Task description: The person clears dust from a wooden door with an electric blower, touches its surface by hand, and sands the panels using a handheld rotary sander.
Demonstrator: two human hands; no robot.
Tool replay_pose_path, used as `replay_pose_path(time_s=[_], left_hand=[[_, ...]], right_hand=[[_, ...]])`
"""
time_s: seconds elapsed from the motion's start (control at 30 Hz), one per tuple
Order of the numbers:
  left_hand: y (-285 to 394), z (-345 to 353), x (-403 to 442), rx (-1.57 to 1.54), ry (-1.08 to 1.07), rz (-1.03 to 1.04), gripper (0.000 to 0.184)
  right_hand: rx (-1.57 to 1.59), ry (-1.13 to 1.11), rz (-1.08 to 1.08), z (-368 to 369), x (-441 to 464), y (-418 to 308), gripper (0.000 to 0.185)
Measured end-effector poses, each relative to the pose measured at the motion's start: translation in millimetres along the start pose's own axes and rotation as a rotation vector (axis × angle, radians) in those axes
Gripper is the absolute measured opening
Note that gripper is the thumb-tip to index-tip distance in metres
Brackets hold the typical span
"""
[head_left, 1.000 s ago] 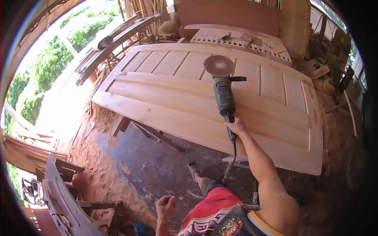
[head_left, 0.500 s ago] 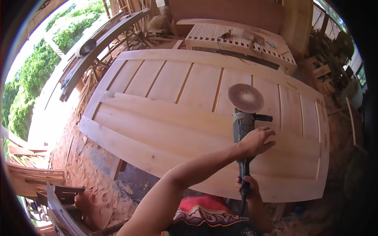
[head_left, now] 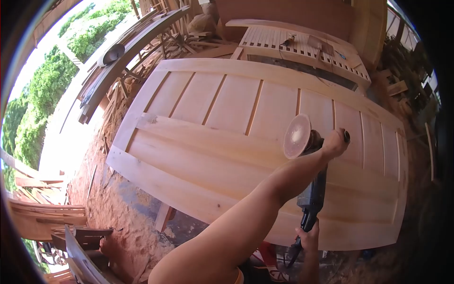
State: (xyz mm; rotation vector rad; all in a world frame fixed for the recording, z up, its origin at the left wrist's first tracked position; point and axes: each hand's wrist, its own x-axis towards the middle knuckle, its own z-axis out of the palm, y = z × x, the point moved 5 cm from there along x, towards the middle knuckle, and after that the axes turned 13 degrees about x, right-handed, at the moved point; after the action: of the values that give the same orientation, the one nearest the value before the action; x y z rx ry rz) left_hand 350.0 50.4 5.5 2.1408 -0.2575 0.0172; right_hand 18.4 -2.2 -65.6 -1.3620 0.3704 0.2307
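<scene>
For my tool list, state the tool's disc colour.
The disc is pinkish brown with a paler patch; the head view shows it best.

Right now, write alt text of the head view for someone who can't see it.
A person's left hand grips the side handle and right hand the rear handle of a disc power tool over a large grooved wooden panel. Beyond lies a slatted wooden piece, with sawdust on the floor.

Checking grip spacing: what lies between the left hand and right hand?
The head view shows the angle grinder's motor body, partly hidden, between left hand and right hand.
</scene>
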Motion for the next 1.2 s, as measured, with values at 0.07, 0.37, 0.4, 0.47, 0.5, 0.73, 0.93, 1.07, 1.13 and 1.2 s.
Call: replay_pose_path(time_s=[0.07, 0.37, 0.4, 0.47, 0.5, 0.73, 0.93, 1.07, 1.13, 1.2], left_hand=[[5, -64, -29, -0.152, 0.013, 0.080, 0.024], [-219, -340, -225, -0.471, -0.655, -0.257, 0.060], [-237, -337, -233, -0.479, -0.659, -0.343, 0.059], [-233, -334, -218, -0.155, -0.691, -0.233, 0.050], [-229, -332, -210, 0.119, -0.697, -0.135, 0.047], [-221, -318, -195, 0.652, -0.379, -0.085, 0.031], [-200, -326, -222, 0.670, -0.326, -0.151, 0.030], [-199, -312, -233, 0.672, -0.340, -0.200, 0.032], [-195, -309, -232, 0.680, -0.291, -0.160, 0.033], [-199, -303, -243, 0.651, -0.212, -0.102, 0.035]], right_hand=[[0.025, 0.012, 0.039, 4, -4, 19, 0.058], [-0.341, -0.032, 0.022, 141, -50, 11, 0.044], [-0.467, -0.042, 0.068, 144, -61, 15, 0.041], [-0.213, -0.089, 0.170, 149, -54, 34, 0.034], [-0.006, -0.083, 0.219, 150, -53, 43, 0.034], [0.226, -0.226, 0.107, 170, -55, 19, 0.050], [-0.303, -0.293, 0.052, 143, -62, -2, 0.064], [-0.560, -0.218, -0.202, 126, -66, -12, 0.067], [-0.612, -0.210, -0.301, 122, -59, -18, 0.068], [-0.626, -0.190, -0.388, 124, -62, -26, 0.069]])
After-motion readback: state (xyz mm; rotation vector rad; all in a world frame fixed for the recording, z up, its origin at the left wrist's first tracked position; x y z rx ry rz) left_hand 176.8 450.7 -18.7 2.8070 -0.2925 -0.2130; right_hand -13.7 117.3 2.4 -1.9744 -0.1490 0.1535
